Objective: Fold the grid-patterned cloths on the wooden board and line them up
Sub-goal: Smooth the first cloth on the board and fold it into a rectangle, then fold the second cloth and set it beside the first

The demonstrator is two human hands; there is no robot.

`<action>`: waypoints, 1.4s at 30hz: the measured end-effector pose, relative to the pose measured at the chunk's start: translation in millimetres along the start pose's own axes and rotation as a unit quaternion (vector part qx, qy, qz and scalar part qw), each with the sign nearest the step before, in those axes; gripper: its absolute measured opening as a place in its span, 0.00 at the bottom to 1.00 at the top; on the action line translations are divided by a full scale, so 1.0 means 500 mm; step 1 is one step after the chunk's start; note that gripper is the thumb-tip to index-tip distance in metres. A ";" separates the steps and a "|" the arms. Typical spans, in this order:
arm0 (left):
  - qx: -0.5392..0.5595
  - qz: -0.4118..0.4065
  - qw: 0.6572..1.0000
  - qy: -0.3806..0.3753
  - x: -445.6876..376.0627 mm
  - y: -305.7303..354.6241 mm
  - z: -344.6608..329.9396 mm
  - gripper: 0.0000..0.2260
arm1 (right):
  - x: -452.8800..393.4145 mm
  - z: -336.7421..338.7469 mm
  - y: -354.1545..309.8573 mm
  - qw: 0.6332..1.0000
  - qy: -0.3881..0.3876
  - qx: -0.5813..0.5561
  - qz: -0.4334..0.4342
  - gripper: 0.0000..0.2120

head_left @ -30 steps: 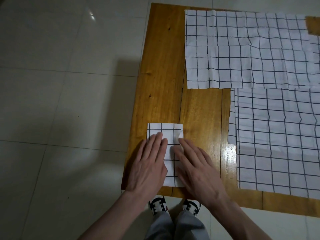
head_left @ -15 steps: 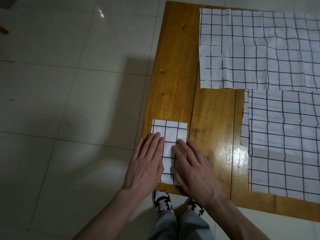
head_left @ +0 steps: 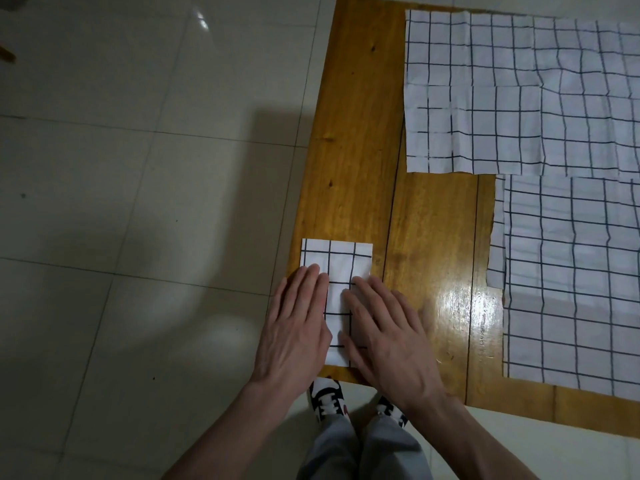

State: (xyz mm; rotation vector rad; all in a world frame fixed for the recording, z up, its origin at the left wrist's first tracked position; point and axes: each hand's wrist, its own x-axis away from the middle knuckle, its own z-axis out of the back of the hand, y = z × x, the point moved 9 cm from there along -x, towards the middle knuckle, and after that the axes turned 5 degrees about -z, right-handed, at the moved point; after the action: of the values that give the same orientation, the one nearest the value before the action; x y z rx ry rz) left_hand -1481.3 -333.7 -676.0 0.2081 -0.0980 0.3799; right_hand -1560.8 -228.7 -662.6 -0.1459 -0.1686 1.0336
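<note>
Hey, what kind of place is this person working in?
Probably an indoor room, perhaps at home: a glossy tiled floor, a varnished wooden board apparently lying low on it, and the person's sneakers at its near edge. Both hands press a folded cloth.

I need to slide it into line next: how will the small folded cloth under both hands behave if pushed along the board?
The folded cloth looks thin and light, and the wooden board is glossy, so it probably slides easily. Being soft layers, it may shift or unfold.
</note>
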 end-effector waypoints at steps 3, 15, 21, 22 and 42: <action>0.006 -0.004 1.000 -0.003 0.000 -0.001 -0.001 0.29 | -0.002 0.004 0.001 1.000 0.003 -0.001 -0.005 0.29; 0.050 -0.006 0.999 0.019 -0.013 0.020 0.069 0.27 | -0.011 0.062 0.019 0.999 0.009 0.003 -0.042 0.31; 0.092 -0.013 0.995 0.038 -0.040 0.063 0.211 0.26 | -0.011 0.205 0.060 0.991 0.027 -0.058 -0.119 0.29; 0.096 -0.017 0.995 0.035 -0.044 0.073 0.241 0.27 | -0.007 0.234 0.069 0.988 0.026 -0.076 -0.133 0.29; 0.133 -0.055 0.982 0.120 -0.121 0.342 0.642 0.26 | 0.162 0.707 0.245 0.928 0.170 -0.174 -0.281 0.29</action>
State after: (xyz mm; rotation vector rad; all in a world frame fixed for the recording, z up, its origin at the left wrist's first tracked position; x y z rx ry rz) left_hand -1619.9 -270.6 -340.1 0.4287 0.2026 0.3036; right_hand -1696.5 -82.9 -335.6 -0.5631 -0.0677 0.3853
